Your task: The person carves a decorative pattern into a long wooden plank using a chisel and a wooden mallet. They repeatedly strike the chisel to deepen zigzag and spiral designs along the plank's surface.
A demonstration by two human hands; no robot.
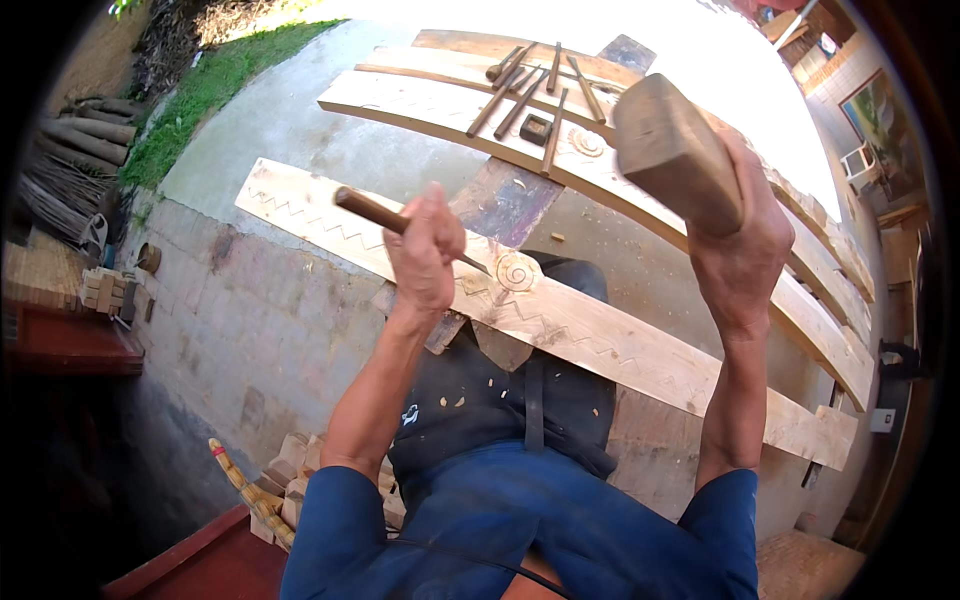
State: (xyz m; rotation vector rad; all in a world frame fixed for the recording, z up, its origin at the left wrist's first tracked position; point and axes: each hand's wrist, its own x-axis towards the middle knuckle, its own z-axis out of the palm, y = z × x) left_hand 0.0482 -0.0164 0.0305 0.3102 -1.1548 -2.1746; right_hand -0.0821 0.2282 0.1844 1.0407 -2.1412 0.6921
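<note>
A long pale board (pixel 640 355) with a pencilled zigzag lies crosswise over my lap, a carved spiral (pixel 517 271) near its middle. My left hand (pixel 425 250) is closed round a wood-handled chisel (pixel 362 205), which slants down with its blade at the spiral's left edge. My right hand (pixel 740 255) grips a chunky wooden mallet (pixel 660 140), held up to the right, above and apart from the chisel's handle.
Further planks (pixel 385 95) lie behind, bearing several chisels (pixel 512 100), a small dark block (pixel 535 128) and another carved spiral (pixel 586 143). Stacked logs (pixel 85 135) sit at the left. Wood offcuts (pixel 290 460) and a red wooden edge (pixel 175 555) are at the lower left.
</note>
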